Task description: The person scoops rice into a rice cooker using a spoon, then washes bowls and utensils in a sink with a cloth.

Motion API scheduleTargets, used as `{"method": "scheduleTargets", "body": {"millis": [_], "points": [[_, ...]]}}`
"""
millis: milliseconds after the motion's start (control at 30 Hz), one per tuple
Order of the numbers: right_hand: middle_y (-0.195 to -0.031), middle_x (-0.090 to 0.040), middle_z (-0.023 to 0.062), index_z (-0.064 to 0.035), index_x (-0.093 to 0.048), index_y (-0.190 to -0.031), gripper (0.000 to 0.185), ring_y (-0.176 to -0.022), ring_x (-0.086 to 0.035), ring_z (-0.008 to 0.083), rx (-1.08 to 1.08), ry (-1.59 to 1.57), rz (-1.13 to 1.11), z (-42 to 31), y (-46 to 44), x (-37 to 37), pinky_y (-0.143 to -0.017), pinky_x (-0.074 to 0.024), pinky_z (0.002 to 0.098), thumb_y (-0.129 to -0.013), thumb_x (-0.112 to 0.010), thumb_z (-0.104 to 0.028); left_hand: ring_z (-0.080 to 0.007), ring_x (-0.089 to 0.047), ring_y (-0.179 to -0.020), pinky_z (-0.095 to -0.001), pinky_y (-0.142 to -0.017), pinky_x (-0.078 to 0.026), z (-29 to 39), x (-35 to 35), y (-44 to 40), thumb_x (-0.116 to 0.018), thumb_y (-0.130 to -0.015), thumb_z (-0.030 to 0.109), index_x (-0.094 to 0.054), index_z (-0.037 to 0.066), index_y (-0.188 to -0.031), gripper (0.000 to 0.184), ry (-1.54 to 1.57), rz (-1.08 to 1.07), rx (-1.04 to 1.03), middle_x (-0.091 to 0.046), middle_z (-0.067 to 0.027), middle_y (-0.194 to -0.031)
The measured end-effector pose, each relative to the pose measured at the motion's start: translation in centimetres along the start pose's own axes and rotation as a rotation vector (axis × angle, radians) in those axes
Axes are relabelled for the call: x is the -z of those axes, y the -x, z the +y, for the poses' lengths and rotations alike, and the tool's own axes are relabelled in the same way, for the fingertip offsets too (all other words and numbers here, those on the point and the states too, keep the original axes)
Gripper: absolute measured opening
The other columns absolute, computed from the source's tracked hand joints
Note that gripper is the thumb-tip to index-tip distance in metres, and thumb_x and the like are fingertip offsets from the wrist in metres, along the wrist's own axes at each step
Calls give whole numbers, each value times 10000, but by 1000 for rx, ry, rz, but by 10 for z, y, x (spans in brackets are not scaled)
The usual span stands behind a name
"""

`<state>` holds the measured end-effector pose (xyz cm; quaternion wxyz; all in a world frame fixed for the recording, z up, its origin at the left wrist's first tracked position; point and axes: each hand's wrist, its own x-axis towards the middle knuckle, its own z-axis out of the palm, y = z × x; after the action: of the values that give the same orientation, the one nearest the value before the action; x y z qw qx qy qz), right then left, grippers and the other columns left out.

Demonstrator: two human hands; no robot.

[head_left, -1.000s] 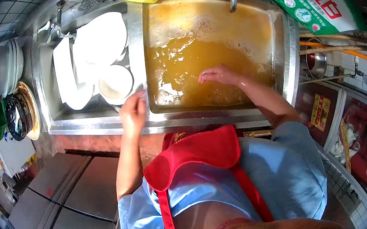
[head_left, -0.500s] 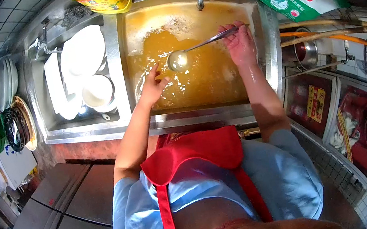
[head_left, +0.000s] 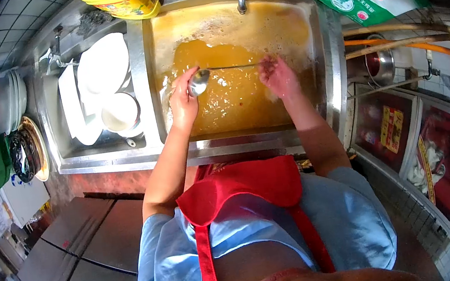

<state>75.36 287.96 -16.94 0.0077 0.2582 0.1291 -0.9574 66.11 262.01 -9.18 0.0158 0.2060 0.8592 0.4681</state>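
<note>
Metal ladle (head_left: pixel 215 69), long axis crosswise, shiny round bowl (head_left: pixel 199 84) leftward, left hand (head_left: pixel 183 97) gripping bowl, right hand (head_left: pixel 280 78) gripping handle (head_left: pixel 237 67)

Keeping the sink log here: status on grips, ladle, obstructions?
Left grip at ladle, bowl end; right grip at far end. Ladle held over brown water. Nothing visibly in the way.

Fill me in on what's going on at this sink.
A person in a red apron has a metal ladle over the brownish water in the right-hand basin. The right hand holds the handle's far end; the left hand is at the bowl end, its grip unclear. White dishes sit piled in the left-hand basin, with neither hand on them.
</note>
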Motion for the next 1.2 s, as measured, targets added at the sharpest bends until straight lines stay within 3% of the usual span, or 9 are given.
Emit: {"method": "scheduleTargets", "body": {"millis": [333, 433, 533, 567, 633, 867, 933, 1067, 1200], "points": [[-730, -592, 60, -21, -604, -873, 97, -568, -526, 130, -149, 141, 100, 11, 10, 13, -466, -432, 212, -826, -580, -103, -243, -573, -910, -286, -788, -455, -9, 28, 8, -581, -768, -29, -614, 76, -989, 247, 39, 99, -70, -620, -107, -947], [-714, -586, 56, -28, -605, -869, 94, -568, -529, 127, -145, 248, 130, 21, 10, 7, -470, -433, 199, -831, -576, -108, -223, -575, -979, -277, -841, -458, -47, 28, 31, -646, -710, 25, -564, 83, -1083, 387, 246, 26, 264, -604, -98, -1052], [-743, -586, 65, -18, -594, -897, 120, -586, -553, 138, -199, 309, 113, 45, 8, -14, -495, -473, 230, -834, -573, -119, -239, -551, -955, -342, -850, -453, -67, 34, 59, -632, -726, 95, -562, 58, -994, 280, -357, -121, -183, -604, -95, -966], [-769, -588, 76, -9, -583, -919, 142, -615, -566, 152, -219, 365, 64, 54, 9, -30, -535, -489, 247, -838, -569, -124, -267, -541, -932, -375, -823, -450, -90, 21, 80, -616, -727, 106, -561, 57, -958, 243, -87, -159, 2, -597, -107, -919], [-822, -591, 98, 9, -562, -965, 188, -672, -591, 179, -245, 471, -19, 85, 16, -72, -613, -520, 283, -844, -561, -134, -321, -530, -867, -445, -729, -433, -74, 36, 87, -555, -729, 113, -556, 47, -908, 190, -329, -346, 2, -573, -154, -835], [-1081, -550, 176, 46, -453, -1162, 298, -1002, -556, 242, -289, 482, -394, 213, 9, -129, -883, -438, 336, -914, -431, -119, -315, -575, -819, -428, -760, -445, -80, 33, 107, -562, -698, 140, -592, 43, -845, 179, -307, -387, 187, -604, -158, -834], [-1161, -505, 168, 47, -409, -1218, 352, -1041, -534, 246, -397, 613, -426, 234, 6, -141, -908, -415, 334, -914, -437, -129, -305, -575, -825, -428, -736, -455, -96, 19, 120, -557, -690, 142, -600, 72, -844, 174, -485, -110, 66, -605, -157, -847], [-1199, -464, 158, 14, -363, -1276, 402, -847, -591, 193, -447, 1034, -235, 243, -7, -154, -754, -477, 272, -906, -447, -119, -296, -559, -900, -411, -762, -451, -106, 14, 127, -549, -727, 182, -577, 71, -966, 266, -90, -209, 223, -586, -130, -968], [-979, -601, 112, 14, -494, -1153, 305, -749, -596, 146, -270, 1058, -282, 206, -28, -107, -666, -469, 241, -864, -494, -86, -299, -564, -859, -368, -775, -460, -71, 38, 102, -532, -726, 158, -577, 70, -900, 201, -450, -266, -27, -599, -138, -847]]}}
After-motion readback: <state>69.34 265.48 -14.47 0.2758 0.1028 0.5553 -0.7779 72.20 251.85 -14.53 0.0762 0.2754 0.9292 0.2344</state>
